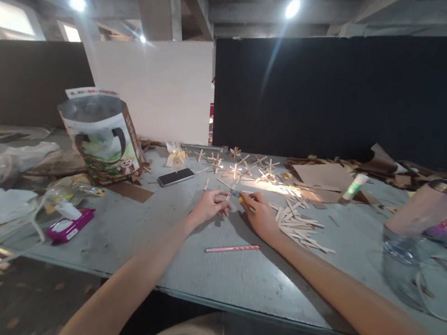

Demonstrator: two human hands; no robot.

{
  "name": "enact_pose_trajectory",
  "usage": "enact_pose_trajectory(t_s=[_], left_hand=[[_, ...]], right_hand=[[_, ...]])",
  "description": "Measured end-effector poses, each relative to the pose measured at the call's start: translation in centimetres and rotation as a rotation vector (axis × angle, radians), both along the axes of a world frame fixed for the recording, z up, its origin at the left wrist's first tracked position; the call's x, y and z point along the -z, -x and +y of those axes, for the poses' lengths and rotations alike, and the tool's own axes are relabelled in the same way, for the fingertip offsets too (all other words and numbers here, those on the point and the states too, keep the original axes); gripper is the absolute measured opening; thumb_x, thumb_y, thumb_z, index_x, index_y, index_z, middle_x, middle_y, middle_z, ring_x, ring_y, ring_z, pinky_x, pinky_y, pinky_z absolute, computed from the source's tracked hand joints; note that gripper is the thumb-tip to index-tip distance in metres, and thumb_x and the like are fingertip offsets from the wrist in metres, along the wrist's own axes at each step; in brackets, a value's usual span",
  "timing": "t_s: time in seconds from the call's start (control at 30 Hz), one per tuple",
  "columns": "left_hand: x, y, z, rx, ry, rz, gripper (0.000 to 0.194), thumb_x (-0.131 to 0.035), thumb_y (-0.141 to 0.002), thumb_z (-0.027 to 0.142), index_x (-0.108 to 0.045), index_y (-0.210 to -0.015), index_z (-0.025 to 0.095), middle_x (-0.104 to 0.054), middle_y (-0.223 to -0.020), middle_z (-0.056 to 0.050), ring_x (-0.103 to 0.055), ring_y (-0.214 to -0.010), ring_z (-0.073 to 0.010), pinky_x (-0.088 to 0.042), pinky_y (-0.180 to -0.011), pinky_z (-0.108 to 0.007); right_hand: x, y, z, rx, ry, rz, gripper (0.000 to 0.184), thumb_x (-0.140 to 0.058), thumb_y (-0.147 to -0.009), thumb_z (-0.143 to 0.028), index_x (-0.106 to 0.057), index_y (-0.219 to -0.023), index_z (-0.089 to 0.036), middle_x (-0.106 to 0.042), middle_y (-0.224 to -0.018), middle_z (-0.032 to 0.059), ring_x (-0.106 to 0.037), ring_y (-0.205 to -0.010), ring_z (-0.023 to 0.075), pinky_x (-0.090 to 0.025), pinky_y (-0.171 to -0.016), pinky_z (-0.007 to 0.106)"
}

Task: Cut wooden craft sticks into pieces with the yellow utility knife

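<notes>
My left hand is closed above the middle of the table, thumb and fingers pinched around something small and pale that I cannot make out. Facing it, my right hand grips a small grey-blue and yellow tool, whose tip points toward the left fingers; its kind is too small to tell. A heap of flat wooden craft sticks lies beside my right hand. Beyond both hands stand several star shapes made of crossed sticks. A red-patterned pencil rests on the table nearer to me.
A phone lies left of my hands, near a large printed container. Plastic bags and a magenta item sit farther left. On the right are a glue stick, cardboard and a clear plastic container.
</notes>
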State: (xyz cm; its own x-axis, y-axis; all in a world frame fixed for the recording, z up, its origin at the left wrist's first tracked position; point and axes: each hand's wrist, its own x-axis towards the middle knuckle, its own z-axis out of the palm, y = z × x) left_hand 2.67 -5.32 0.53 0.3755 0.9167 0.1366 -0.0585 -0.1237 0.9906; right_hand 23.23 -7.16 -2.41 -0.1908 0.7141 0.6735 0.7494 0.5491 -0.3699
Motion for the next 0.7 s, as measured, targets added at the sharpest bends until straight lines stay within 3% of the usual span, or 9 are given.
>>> enact_pose_trajectory(t_s=[0.2,0.43,0.7], left_hand=[[0.03,0.39,0.36,-0.028,0.014,0.004,0.064,-0.084,-0.074,0.033,-0.054,-0.125,0.010,-0.073,-0.065,-0.002,-0.065,-0.048,-0.0136,-0.050,-0.051,-0.023],[0.11,0.36,0.14,0.027,0.008,0.023,0.069,-0.083,-0.075,0.034,-0.052,-0.131,0.008,-0.073,-0.067,-0.004,-0.064,-0.049,-0.0136,-0.051,-0.053,-0.025],[-0.39,0.21,-0.10,0.026,0.059,-0.066,0.076,-0.080,-0.077,0.028,-0.045,-0.143,0.010,-0.074,-0.069,-0.005,-0.062,-0.049,-0.0129,-0.050,-0.052,-0.024]], right_hand=[[-0.28,0.40,-0.38,-0.097,-0.023,-0.121,0.036,-0.052,-0.098,-0.023,-0.067,-0.131,-0.024,-0.062,-0.105,0.0107,-0.061,-0.094,0.0221,-0.051,-0.085,0.033],[-0.40,-0.11,-0.26,0.145,0.083,-0.141,0.038,-0.053,-0.096,-0.020,-0.066,-0.132,-0.022,-0.063,-0.100,0.0095,-0.060,-0.091,0.0218,-0.048,-0.082,0.030],[-0.37,0.13,-0.64,0.139,0.122,-0.178,0.038,-0.056,-0.095,-0.021,-0.066,-0.131,-0.025,-0.064,-0.102,0.0084,-0.060,-0.092,0.0212,-0.045,-0.081,0.028]])
